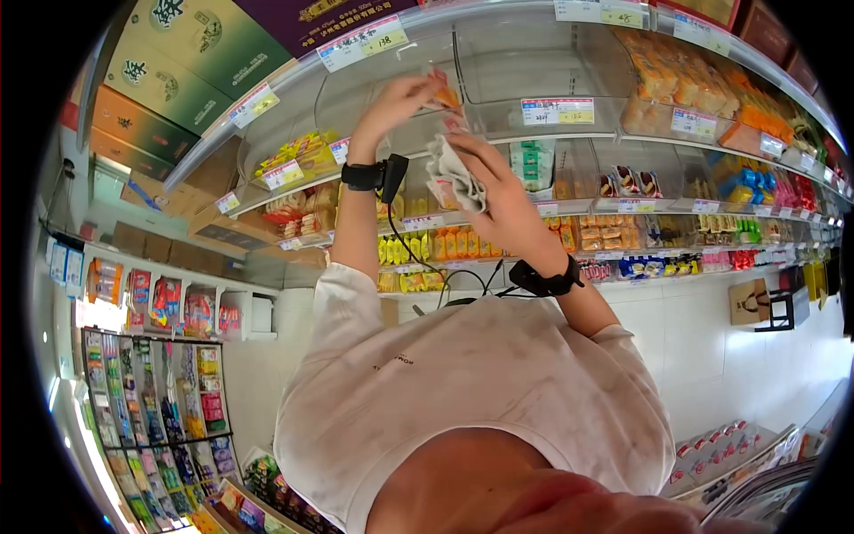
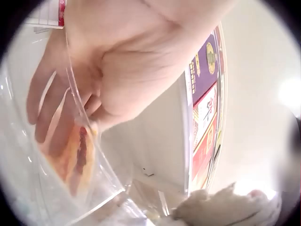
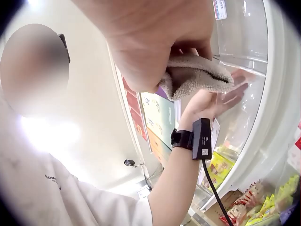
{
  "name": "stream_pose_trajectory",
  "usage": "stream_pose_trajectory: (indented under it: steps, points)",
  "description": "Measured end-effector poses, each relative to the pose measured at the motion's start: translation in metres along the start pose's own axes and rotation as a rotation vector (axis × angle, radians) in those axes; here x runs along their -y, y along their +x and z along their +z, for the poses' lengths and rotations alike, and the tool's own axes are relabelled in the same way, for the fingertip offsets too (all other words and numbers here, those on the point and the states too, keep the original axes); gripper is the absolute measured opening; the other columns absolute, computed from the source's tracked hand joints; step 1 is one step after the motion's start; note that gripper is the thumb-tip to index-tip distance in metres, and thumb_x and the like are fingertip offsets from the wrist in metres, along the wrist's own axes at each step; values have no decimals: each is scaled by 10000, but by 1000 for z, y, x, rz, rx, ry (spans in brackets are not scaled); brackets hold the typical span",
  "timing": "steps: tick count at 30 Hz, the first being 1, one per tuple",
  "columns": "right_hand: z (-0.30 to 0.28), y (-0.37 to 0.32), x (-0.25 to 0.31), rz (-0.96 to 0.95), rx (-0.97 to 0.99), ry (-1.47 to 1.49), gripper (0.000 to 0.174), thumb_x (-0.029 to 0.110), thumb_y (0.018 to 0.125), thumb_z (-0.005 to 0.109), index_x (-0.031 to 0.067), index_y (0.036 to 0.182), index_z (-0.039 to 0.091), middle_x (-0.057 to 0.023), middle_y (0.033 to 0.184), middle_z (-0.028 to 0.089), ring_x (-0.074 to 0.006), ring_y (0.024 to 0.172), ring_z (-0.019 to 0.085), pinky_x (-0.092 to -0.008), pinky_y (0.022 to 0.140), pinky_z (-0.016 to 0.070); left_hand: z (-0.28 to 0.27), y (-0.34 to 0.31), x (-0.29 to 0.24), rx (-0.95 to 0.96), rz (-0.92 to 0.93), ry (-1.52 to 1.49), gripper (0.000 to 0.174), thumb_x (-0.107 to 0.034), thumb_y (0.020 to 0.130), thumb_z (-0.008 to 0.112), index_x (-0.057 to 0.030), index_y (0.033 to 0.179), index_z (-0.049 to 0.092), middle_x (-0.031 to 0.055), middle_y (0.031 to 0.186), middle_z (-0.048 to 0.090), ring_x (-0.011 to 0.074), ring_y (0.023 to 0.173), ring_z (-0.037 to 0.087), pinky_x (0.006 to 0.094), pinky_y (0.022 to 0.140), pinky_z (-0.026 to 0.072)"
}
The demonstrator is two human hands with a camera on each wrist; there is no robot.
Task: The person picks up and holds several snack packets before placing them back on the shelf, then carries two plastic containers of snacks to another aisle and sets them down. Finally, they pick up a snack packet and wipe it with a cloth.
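Observation:
At the upper clear shelf bin (image 1: 543,76), my left hand (image 1: 394,109) pinches a small orange-and-red snack packet (image 2: 77,162) between thumb and fingers. Seen from the left wrist, those fingers lie behind the clear plastic front panel (image 2: 106,174), with the packet just below them. My right hand (image 1: 503,206) grips a crumpled, off-white towel (image 3: 200,77), folded over on itself. It is held in front of the shelf, below and to the right of the left hand in the head view. Part of the towel is hidden inside the right hand's fingers.
Price tags (image 1: 558,111) line the shelf edges. Yellow snack packs (image 1: 301,153) sit in a bin at left, and orange packaged cakes (image 1: 680,71) fill one at right. Boxed goods (image 1: 191,53) stand above at left. A cable (image 3: 214,188) hangs from the left wrist camera.

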State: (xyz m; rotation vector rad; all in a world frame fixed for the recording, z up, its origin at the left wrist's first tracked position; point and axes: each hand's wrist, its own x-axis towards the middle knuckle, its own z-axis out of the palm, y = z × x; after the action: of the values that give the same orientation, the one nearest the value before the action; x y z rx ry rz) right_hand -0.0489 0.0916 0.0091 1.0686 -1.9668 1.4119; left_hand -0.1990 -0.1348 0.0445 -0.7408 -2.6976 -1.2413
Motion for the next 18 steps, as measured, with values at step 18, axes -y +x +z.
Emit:
stream_pose_trajectory:
  steps: [18]
  points:
    - [66, 72, -4, -34, -11, -391, 389, 119, 877, 659, -18, 1227, 560, -205, 1239, 593, -431, 1112, 562, -427, 919, 496, 37, -215, 34, -2, -157, -494, 263, -207, 999, 578, 46, 1009, 648, 61, 837, 694, 99, 747, 647, 244, 672, 509]
